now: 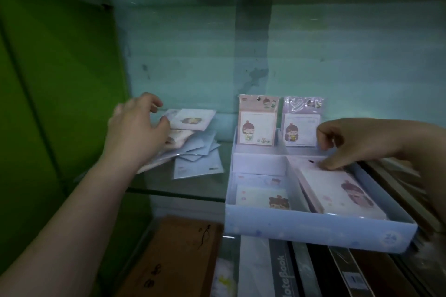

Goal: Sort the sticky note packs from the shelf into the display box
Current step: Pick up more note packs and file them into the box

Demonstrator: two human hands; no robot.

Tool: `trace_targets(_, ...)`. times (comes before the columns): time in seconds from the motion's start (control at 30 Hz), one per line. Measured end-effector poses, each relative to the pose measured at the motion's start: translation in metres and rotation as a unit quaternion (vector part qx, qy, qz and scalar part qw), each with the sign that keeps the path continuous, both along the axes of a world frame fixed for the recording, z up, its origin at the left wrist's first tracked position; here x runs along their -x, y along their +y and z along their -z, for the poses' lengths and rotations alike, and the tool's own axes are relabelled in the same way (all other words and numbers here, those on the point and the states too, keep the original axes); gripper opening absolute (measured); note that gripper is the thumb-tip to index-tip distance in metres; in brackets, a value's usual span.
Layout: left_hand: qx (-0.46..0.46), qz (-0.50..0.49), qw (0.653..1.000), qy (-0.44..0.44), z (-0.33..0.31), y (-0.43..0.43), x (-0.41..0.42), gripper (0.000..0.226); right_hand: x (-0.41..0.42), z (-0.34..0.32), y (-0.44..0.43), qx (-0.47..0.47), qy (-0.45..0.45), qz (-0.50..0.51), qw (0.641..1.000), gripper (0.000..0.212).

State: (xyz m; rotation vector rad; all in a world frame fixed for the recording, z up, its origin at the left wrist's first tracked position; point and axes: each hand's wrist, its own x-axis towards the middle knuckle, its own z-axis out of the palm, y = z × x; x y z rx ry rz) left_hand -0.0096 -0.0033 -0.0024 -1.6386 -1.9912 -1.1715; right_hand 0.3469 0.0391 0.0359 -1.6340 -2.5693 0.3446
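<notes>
Partly done: the display box [313, 231] at lower right already holds several packs. A loose pile of sticky note packs [193, 149] remains mid-left on the glass shelf [181, 188]. The left hand [137, 132] pinches the top pack [193, 119]; the right hand [357, 142] presses curled fingertips onto a boxed pack [337, 190] (not gripping it).

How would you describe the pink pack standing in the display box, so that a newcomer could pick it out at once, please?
Find the pale blue display box on the glass shelf. Two packs stand upright in its raised back row. The pink pack is the left one, with a pink header; its neighbour, the lilac pack, has a purple header and stands beside the right hand.
</notes>
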Motion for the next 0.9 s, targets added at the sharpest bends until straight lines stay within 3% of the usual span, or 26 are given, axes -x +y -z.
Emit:
trace_targets(0.1,0.108,-0.064,0.990,-0.067,-0.002,-0.001,0.025,0.046,-0.001,0.000,0.000,0.079,-0.041,0.001,0.996,0.043)
trace_targets(0.17,0.187,-0.053,0.973,-0.127,-0.002,-0.003,0.030,0.054,0.000,-0.001,-0.001,0.108,-0.048,0.000,0.993,0.055)
trace_targets(0.27,0.258,-0.009,0.949,-0.181,0.003,-0.004,0.028,0.051,-0.001,0.001,0.000,0.107,-0.036,-0.013,0.994,0.056)
trace_targets(0.33,0.249,0.010,0.953,-0.172,0.006,-0.005,0.028,0.043,-0.001,0.004,0.001,0.091,0.002,-0.016,0.996,0.049)
trace_targets(0.43,0.255,-0.034,0.963,-0.080,0.008,-0.009,0.036,0.054,0.000,0.008,0.006,0.038,0.070,-0.017,0.997,0.039)
trace_targets(0.5,0.226,-0.048,0.971,-0.058,0.006,-0.010,0.040,0.051,0.001,0.009,0.007,0.016,0.112,-0.017,0.993,0.035)
trace_targets(0.57,0.158,-0.029,0.985,-0.065,0.002,-0.012,0.039,0.035,0.002,0.010,0.008,-0.004,0.149,-0.021,0.989,0.029)
trace_targets(0.63,0.052,0.005,0.990,-0.133,-0.003,-0.014,0.033,0.023,0.003,0.009,0.009,-0.029,0.181,-0.026,0.983,0.020)
trace_targets(0.7,-0.056,0.069,0.964,-0.250,-0.010,-0.021,0.022,0.018,0.004,0.009,0.010,-0.060,0.205,-0.024,0.977,0.016)
trace_targets(0.77,-0.121,0.150,0.918,-0.348,-0.017,-0.028,0.007,0.014,0.004,0.008,0.011,-0.085,0.225,-0.019,0.970,0.026)
trace_targets(0.83,-0.129,0.186,0.894,-0.386,-0.021,-0.031,-0.005,0.017,0.004,0.008,0.011,-0.105,0.231,-0.014,0.967,0.032)
trace_targets(0.9,-0.099,0.211,0.883,-0.407,-0.022,-0.029,-0.014,0.026,0.004,0.008,0.010,-0.113,0.241,-0.007,0.964,0.025)
